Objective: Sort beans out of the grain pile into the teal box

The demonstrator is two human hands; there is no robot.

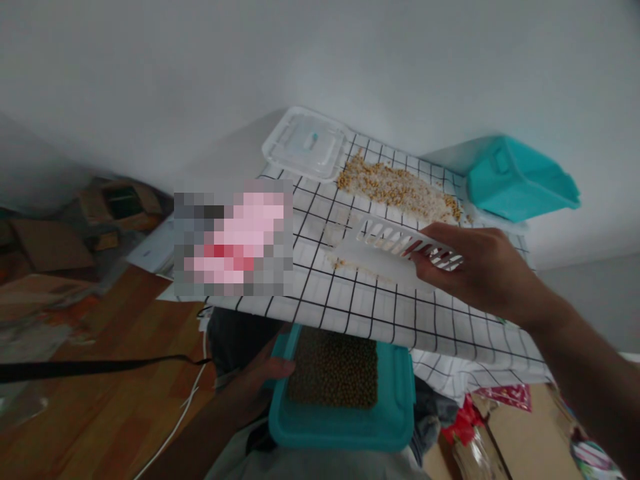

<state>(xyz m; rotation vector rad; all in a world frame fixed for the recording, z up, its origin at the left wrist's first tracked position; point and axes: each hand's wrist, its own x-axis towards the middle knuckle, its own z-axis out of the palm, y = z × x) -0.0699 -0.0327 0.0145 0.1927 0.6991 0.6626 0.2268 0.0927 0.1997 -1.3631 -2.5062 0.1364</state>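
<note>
My right hand (pixel 473 270) is closed around one end of a white slotted plastic plate (pixel 385 240), held tilted over a checked tablecloth (pixel 360 310). A few pale crumbs lie on the cloth beside the plate. Behind it spreads a heap of mixed white and yellow grains (pixel 395 187). Lower down, at my lap, my left hand (pixel 263 373) grips the left rim of a teal plastic container (pixel 345 427), its thumb over the edge. Small round greenish-brown beans (pixel 335 373) fill part of this container.
A clear plastic lid (pixel 305 143) lies at the table's back left. A teal bin (pixel 520 183) stands tilted at the back right, near the wall. A blurred pink item (pixel 245 233) is on the left. Cardboard boxes (pixel 50 243) and a white cable (pixel 185 407) are on the floor.
</note>
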